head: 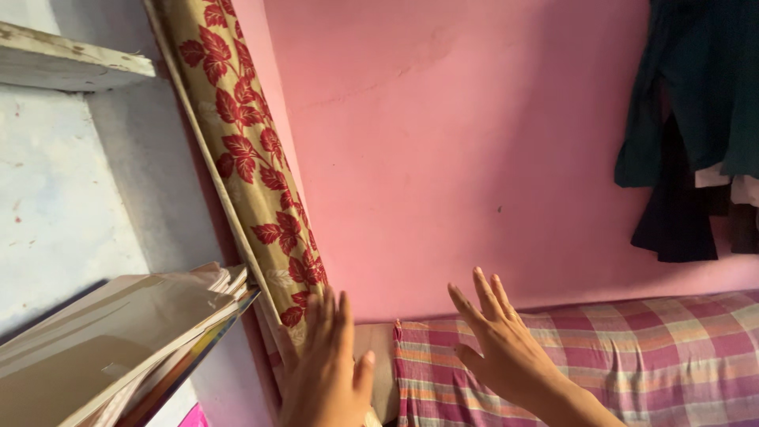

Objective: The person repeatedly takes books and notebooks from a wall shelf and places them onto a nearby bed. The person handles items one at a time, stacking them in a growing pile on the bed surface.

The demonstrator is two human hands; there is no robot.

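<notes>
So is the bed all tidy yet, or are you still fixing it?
The checked cloth already lies flat across the bed. Right now the left hand presses by the leafy curtain and the right hand hovers open over the cloth. The cloth's end by the curtain looks bunched, so probably that is left.

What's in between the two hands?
In the head view, between the left hand and right hand lie a beige strip of mattress and the checked sheet's edge.

Both hands, left [326, 372] and right [500, 340], extend flat, fingers spread.
</notes>
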